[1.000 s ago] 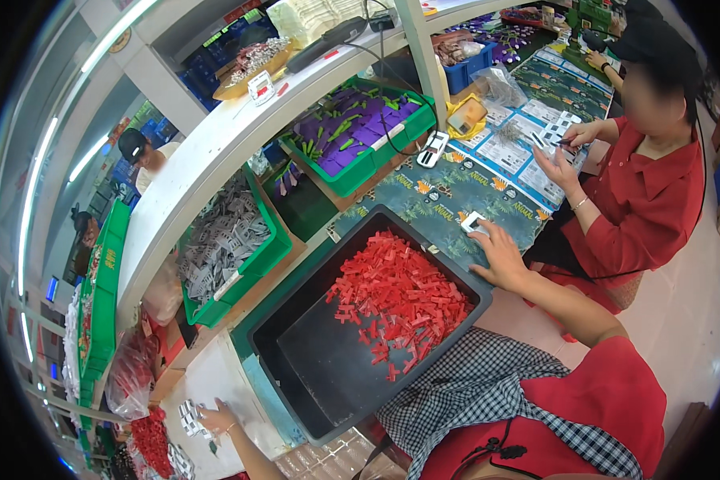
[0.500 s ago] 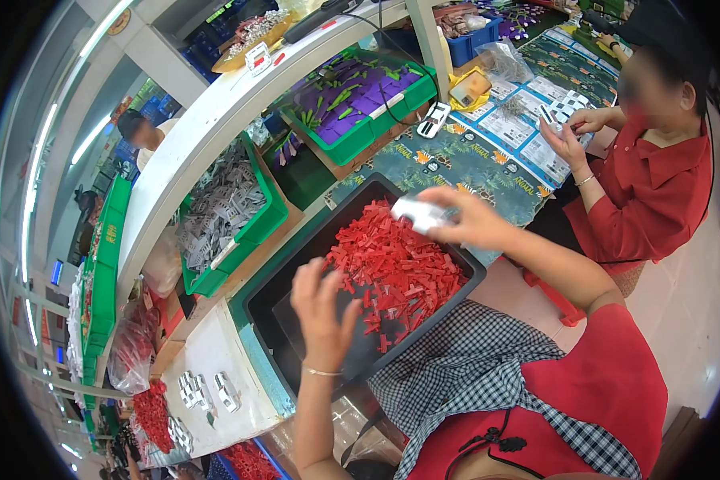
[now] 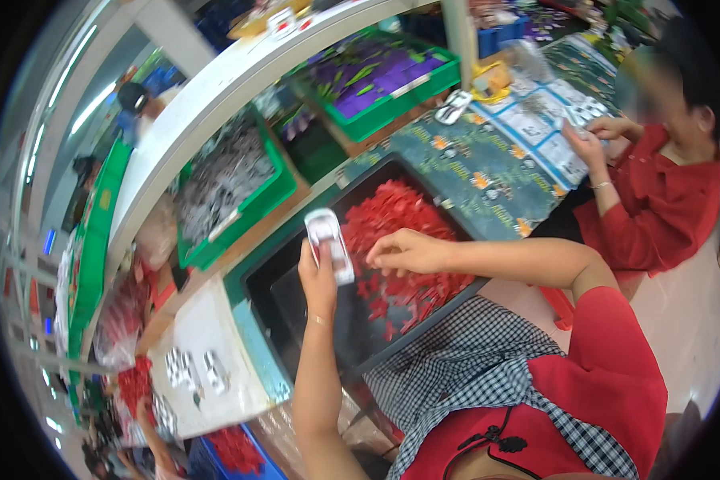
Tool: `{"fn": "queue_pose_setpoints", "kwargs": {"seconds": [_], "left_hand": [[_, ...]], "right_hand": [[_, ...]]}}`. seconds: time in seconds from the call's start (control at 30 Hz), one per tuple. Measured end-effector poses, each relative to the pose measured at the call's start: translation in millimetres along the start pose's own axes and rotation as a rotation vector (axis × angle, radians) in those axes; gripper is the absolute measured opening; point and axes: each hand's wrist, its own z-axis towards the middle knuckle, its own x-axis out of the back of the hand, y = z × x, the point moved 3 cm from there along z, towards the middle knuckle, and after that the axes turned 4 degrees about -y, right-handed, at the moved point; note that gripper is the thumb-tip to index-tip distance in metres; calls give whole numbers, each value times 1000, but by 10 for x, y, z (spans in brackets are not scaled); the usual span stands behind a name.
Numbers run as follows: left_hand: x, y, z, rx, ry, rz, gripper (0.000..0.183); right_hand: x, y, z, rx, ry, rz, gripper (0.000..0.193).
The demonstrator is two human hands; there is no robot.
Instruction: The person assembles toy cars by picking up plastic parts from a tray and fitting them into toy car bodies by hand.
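My left hand grips a white toy car body over the left part of a black tray. The car body is turned so that its hollow side seems to show, with some red on it. Beside it, my right hand hovers over a heap of small red plastic parts in the tray. Its fingers are bent and drawn together; whether a small part sits between them is blurred.
Green bins of grey parts and purple-and-green parts stand beyond the tray. White car bodies lie on the left board. At right, a co-worker in red handles a piece over a patterned tablecloth. Another arm reaches in at lower left.
The white car body has passed from my right hand to my left. My right hand has come down and left over the red parts. The view has shifted slightly.
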Motion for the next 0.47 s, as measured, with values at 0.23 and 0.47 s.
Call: {"fn": "queue_pose_setpoints", "kwargs": {"seconds": [0.23,0.47], "left_hand": [[192,-326,207,154,29,-480,27],[266,-362,235,210,12,-706,36]], "right_hand": [[-273,-180,575,294,-94,-1056,13],[-561,174,775,329,-237,-1428,12]]}}
